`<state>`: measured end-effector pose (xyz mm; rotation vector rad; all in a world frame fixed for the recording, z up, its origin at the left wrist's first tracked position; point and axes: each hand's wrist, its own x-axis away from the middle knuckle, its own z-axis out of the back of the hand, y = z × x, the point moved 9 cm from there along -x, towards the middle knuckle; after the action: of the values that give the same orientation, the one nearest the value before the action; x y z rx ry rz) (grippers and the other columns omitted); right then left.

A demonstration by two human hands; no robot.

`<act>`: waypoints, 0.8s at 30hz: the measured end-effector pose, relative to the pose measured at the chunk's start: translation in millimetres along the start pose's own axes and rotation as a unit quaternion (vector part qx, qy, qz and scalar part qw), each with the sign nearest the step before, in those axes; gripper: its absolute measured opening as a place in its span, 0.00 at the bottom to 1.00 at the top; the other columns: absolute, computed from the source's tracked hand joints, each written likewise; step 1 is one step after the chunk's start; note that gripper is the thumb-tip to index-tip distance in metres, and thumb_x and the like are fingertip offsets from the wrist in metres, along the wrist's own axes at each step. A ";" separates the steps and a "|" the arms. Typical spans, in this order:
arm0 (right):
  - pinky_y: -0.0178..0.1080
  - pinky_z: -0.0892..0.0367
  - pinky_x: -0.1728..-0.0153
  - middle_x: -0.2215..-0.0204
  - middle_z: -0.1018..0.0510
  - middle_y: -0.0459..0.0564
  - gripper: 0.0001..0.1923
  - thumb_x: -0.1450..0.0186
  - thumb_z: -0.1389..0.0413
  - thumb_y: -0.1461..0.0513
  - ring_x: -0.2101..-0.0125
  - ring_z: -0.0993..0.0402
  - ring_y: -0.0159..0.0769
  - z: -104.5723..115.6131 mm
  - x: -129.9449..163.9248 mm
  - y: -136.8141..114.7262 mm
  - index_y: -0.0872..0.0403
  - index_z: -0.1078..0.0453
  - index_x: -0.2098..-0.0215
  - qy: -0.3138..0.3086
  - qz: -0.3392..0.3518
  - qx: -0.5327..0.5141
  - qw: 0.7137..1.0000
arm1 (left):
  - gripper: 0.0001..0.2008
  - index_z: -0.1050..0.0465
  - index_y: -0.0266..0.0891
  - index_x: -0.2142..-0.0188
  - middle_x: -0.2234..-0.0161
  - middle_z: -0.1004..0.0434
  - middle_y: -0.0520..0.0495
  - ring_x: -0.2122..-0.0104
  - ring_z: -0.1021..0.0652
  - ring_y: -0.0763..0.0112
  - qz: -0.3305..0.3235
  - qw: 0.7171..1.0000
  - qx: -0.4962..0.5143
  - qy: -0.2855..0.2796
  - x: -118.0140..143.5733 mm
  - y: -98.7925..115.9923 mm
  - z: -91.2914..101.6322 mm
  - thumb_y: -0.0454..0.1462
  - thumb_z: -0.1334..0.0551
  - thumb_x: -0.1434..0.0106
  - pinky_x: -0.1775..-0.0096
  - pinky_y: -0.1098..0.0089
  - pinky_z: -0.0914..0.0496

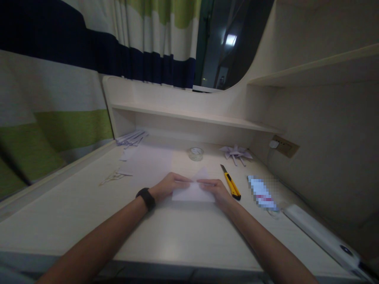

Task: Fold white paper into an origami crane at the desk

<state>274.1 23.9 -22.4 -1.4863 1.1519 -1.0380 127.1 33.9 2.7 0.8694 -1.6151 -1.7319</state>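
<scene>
Here we have both hands down on a small white paper [194, 191] in the middle of the desk [89, 213]. Our left hand [168, 185] pins its left edge and our right hand [216, 188] its right, fingers flat and nearly meeting over the top fold; neither hand closes around it, both only press. A triangular flap stands up behind the fingers, so we judge a fold is being creased. The next move, as we read it, calls for steady pressure along that crease while the edges are kept lined up, since the sheet is thin and can slide on the smooth top.

A black band [146, 198] sits on our left wrist. Just right of our right hand lies a yellow knife [231, 183], blade end pointing away from us. Farther back stand a tape roll [196, 153] and a folded paper pinwheel [236, 153]. A larger sheet [148, 161] lies behind our left hand, with folded strips [132, 137] at the back left corner.

The desk is pale wood-grain with a low shelf [192, 115] along the back and a socket [284, 146] on the right wall. A striped curtain [59, 98] hangs on the left. The room is dim.
</scene>
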 end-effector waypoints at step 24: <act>0.38 0.36 0.73 0.78 0.21 0.51 0.14 0.57 0.31 0.56 0.78 0.29 0.35 3.7 -4.2 -0.6 0.56 0.22 0.75 0.039 0.051 0.041 0.997 | 0.13 0.20 0.37 0.63 0.65 0.19 0.43 0.66 0.23 0.61 -0.062 0.983 -0.165 0.043 -2.9 9.8 9.2 0.41 0.34 0.47 0.63 0.67 0.32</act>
<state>277.0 28.7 -22.8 -1.3179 1.2130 -1.0681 121.5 41.0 13.0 0.8821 -1.1920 -1.9489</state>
